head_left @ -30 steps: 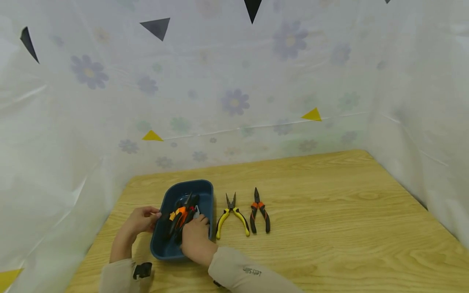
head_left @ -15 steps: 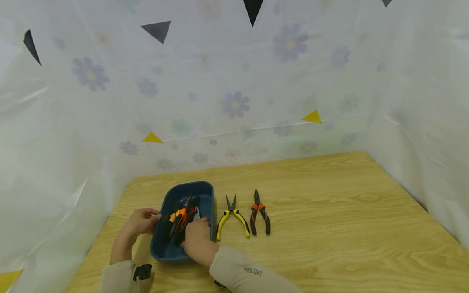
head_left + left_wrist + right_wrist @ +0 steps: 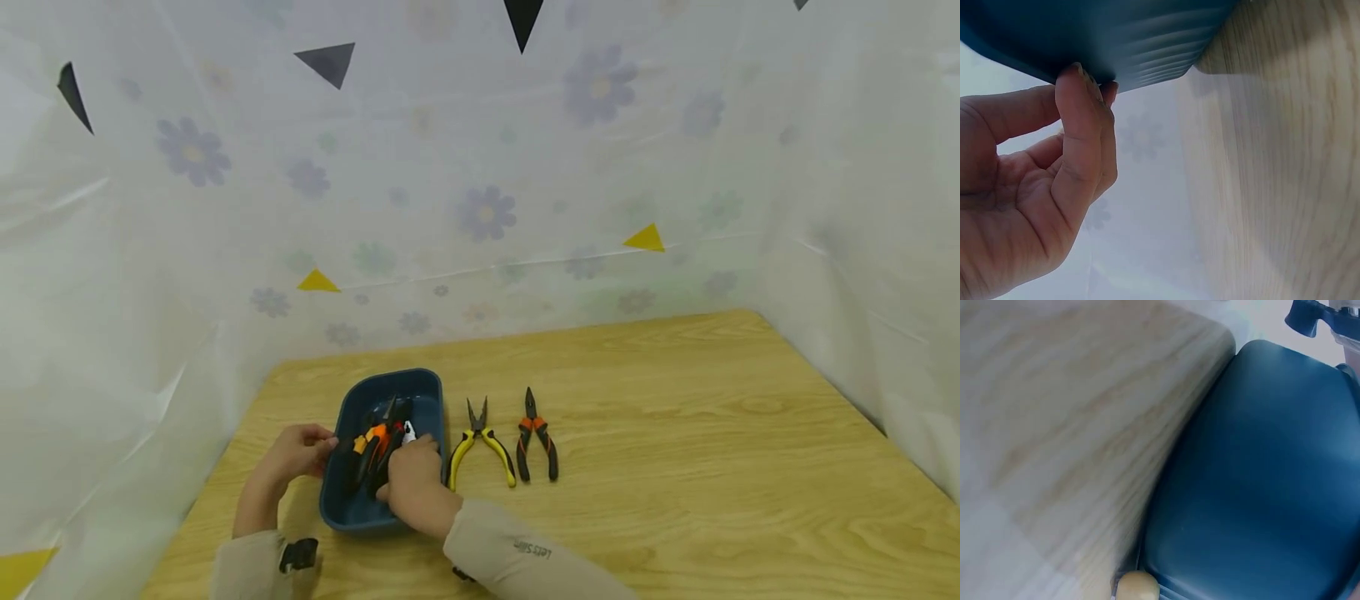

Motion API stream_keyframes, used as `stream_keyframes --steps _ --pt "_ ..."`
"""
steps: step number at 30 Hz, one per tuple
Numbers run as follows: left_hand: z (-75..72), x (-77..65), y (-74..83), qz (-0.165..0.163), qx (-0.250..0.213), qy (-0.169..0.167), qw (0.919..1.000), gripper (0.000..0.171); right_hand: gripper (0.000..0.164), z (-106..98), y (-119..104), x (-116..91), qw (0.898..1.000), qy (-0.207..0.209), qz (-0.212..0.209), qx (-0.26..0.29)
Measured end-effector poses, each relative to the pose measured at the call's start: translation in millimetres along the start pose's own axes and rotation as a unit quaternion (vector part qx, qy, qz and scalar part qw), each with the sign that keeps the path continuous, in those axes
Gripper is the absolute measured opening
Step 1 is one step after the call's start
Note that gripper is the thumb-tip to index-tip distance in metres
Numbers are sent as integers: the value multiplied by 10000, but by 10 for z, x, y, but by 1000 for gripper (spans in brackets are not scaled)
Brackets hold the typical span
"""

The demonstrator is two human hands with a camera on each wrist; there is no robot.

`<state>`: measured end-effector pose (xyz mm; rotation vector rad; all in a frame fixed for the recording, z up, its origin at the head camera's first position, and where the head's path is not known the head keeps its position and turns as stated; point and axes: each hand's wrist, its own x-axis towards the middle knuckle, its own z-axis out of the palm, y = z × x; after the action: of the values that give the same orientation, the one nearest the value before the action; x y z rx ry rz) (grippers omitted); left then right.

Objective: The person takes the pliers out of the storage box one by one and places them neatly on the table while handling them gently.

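Note:
A dark blue plastic bin (image 3: 360, 527) holding several pliers stands on the table's left part. My left hand (image 3: 300, 454) pinches its left rim between thumb and fingers; the left wrist view shows this hand (image 3: 1075, 137) close, at the bin's edge (image 3: 1147, 44). Inside the bin my right hand (image 3: 417, 482) reaches down with curled fingers around pliers whose silver head (image 3: 408, 432) sticks out beyond the knuckles; their handles are hidden under the hand. Orange-and-black pliers (image 3: 380, 437) lie beside it. The right wrist view shows mainly the bin's outer wall (image 3: 1254, 475).
Right of the bin, yellow-handled long-nose pliers (image 3: 479, 437) lie spread on the wooden table (image 3: 675, 433). Next to them are orange-and-black long-nose pliers (image 3: 536, 437). A pale flowered sheet (image 3: 487, 150) hangs behind the table and along both sides.
The silver pliers head under my right hand shows brighter and clearer, and that hand has shifted slightly right. My left hand stays on the rim. The head view has turned slightly.

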<state>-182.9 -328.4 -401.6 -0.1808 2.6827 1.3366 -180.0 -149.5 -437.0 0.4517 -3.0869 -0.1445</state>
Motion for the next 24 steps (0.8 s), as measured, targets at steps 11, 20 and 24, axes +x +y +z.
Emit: stream_keyframes --steps 11,20,24 --pt "8 -6 8 71 -15 -41 10000 24 78 -57 12 -62 9985 371 34 -390" --pt "14 -5 3 92 6 -55 9999 24 84 -169 54 -102 9974 411 50 -596" --pt "10 3 -3 83 28 -58 9999 23 82 -235 100 -101 9976 426 -17 -546"
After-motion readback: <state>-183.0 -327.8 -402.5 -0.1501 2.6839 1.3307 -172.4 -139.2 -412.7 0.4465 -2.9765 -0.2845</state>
